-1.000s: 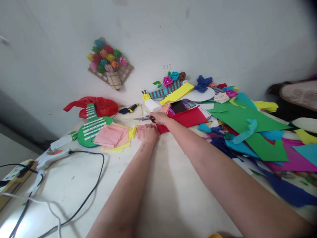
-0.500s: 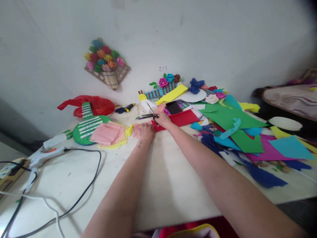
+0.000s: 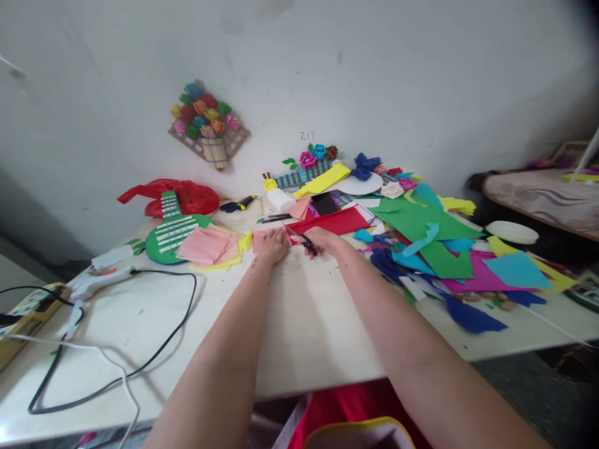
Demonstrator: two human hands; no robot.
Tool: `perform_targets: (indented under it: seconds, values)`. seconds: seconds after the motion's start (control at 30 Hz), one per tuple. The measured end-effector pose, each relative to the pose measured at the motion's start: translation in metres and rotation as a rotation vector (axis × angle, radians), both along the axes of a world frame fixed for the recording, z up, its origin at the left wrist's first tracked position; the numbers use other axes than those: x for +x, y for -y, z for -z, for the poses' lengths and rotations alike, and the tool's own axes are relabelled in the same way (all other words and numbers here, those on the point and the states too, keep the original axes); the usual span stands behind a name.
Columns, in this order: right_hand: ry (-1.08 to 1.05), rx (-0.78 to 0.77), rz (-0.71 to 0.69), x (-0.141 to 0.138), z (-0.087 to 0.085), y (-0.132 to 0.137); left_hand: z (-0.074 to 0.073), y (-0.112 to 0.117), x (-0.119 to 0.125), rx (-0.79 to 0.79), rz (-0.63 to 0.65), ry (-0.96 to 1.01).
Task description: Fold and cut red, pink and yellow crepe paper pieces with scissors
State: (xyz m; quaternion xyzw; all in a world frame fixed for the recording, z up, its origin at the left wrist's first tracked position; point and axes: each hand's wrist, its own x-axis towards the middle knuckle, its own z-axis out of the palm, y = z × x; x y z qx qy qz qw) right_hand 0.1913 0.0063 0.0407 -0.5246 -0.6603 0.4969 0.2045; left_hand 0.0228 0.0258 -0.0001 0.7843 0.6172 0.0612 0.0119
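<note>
My left hand [image 3: 272, 247] lies with its fingers flat, pressing a small pink paper piece [image 3: 257, 241] onto the table. Its fingertips reach the left end of a red paper strip [image 3: 337, 220]. Closed around the black handles of a pair of scissors [image 3: 309, 244] is my right hand [image 3: 324, 239], just to the right. The blades point left toward the near edge of the red strip and my left fingers; whether they touch the paper I cannot tell. Just beyond my hands lie dark pens [image 3: 279, 217] and a white roll [image 3: 281, 201].
At left are stacked pink sheets [image 3: 210, 244], a green guitar-shaped craft [image 3: 159, 240], a red plastic bag [image 3: 187, 198] and a white glue gun [image 3: 103, 280] with its cord. Yellow-black pliers [image 3: 238, 204] lie behind. Coloured paper scraps [image 3: 421, 218] cover the right side.
My right hand has lowered toward me and right, turning the scissors from pointing up to lying low beside the red strip. My left hand stays on the pink paper. The view has shifted slightly.
</note>
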Motion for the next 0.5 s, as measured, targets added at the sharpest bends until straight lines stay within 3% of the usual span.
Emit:
perform_targets:
  seconds: [0.5]
  values:
    - [-0.006,-0.192,-0.289,0.047,-0.014,0.003,0.008,-0.014,-0.008,-0.082,0.075,-0.025]
